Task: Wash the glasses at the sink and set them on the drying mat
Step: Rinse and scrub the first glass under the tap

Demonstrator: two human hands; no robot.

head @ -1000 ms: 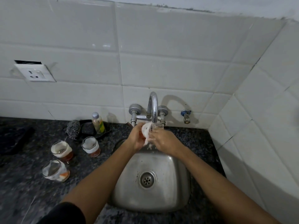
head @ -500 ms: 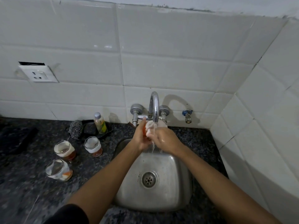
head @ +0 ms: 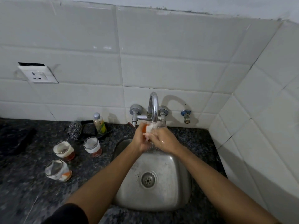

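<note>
A small glass (head: pixel 149 128) with white and orange bands is held under the running tap (head: pixel 154 109), above the steel sink (head: pixel 155 196). My left hand (head: pixel 140 139) grips it from the left. My right hand (head: pixel 163 140) wraps it from the right, and water runs over both. Three more banded glasses stand on the dark counter to the left: one at the back (head: pixel 92 147), one beside it (head: pixel 63 150) and one nearer, tilted (head: pixel 58 170).
Behind the glasses a black tray (head: pixel 90 131) holds a steel scourer (head: pixel 74 130) and a small bottle (head: pixel 99 123). A dark object (head: pixel 14 139) lies at the far left. A wall socket (head: pixel 38 75) and a spare valve (head: pixel 186 116) sit on the white tiles.
The glass has turned a little between my hands under the stream, showing more of its orange band. The camera view shifted slightly; the counter glasses have not moved.
</note>
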